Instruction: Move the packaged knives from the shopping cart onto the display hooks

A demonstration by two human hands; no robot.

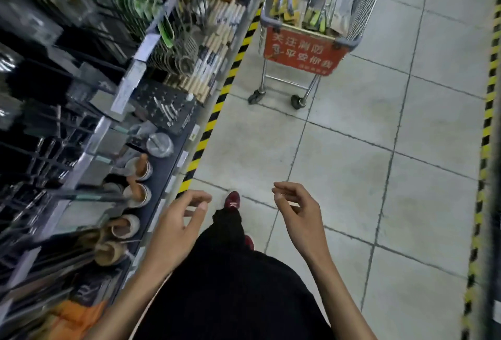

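Observation:
A metal shopping cart [349,0] with a red sign on its front stands up the aisle, well beyond my hands. Inside it lie several packaged knives [314,14] on yellow and grey cards. The display hooks [165,52] run along the shelving on the left, hung with kitchen tools and wooden-handled knives. My left hand [176,225] hangs low beside the shelf edge, fingers loosely curled, holding nothing. My right hand [295,215] is also low over the floor, fingers loosely curled and empty. Both hands are far from the cart.
The shelf unit's lower ledge [162,185] carries bowls, ladles and a glass lid. Yellow-black hazard tape [217,106] marks the floor along the shelf base, and another strip [485,133] runs at the right. Grey tiled floor [352,163] lies between me and the cart.

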